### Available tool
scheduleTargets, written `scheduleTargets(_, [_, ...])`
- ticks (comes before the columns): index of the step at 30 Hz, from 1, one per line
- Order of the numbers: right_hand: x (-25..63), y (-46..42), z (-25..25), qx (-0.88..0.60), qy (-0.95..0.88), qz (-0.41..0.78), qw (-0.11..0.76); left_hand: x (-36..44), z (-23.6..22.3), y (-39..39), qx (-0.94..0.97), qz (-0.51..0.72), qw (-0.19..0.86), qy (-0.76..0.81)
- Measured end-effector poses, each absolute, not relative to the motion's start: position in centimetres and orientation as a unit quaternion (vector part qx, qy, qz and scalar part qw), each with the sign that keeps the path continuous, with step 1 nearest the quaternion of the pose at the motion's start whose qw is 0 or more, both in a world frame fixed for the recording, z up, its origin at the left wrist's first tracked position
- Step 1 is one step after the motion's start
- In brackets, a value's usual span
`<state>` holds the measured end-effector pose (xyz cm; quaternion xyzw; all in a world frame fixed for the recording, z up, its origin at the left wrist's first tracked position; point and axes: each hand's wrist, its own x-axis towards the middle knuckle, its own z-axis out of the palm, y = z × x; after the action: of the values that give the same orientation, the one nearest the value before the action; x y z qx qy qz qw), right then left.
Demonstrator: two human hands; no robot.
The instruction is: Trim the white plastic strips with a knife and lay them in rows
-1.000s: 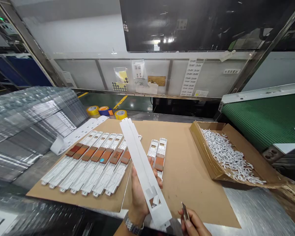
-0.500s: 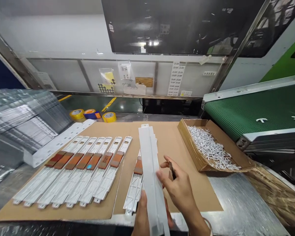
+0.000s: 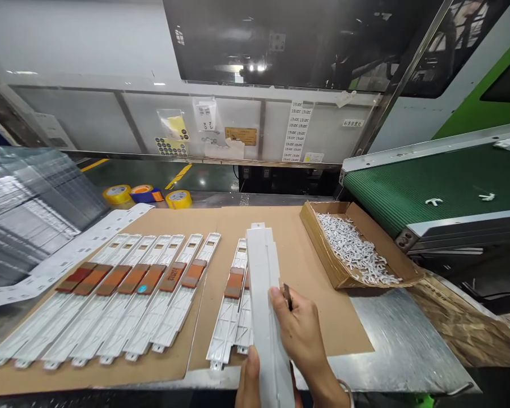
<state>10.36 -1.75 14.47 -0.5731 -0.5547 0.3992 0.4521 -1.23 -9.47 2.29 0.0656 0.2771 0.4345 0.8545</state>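
Note:
A long white plastic strip (image 3: 264, 294) stands tilted up in front of me, its smooth face toward me. My left hand (image 3: 249, 378) grips it near the lower end, thumb on the left edge and fingers partly hidden behind. My right hand (image 3: 304, 337) is closed around a small dark blade-like tool (image 3: 287, 296), its exact kind unclear. The right thumb presses on the strip's right edge. Beyond lie two similar strips with brown blocks on them, one strip (image 3: 223, 323) plainly visible and the other (image 3: 243, 323) partly covered by the held one.
On brown cardboard (image 3: 323, 323) at left lies a row of several white strips (image 3: 138, 317) topped with brown blocks. A carton (image 3: 323, 255) of small white pieces stands right, below a green conveyor (image 3: 391, 187). Tape rolls (image 3: 178, 198) sit at the back; stacked plastic-wrapped sheets (image 3: 34, 209) stand left.
My right hand has come down and closed in, its thumb now against the strip's edge. The strip has tilted slightly more upright. The view has shifted a little to the right.

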Motion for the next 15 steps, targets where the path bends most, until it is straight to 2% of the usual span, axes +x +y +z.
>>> scheduleTargets(6, [10.8, -1.5, 13.4, -0.574, -0.505, 0.461, 0.450, 0.9, 2.2, -9.3, 0.071, 0.386, 0.880, 0.267])
scheduleTargets(15, [10.8, -1.8, 13.0, -0.569, -0.491, 0.490, 0.441, 1.4, 4.5, -9.4, 0.116, 0.381, 0.874, 0.278])
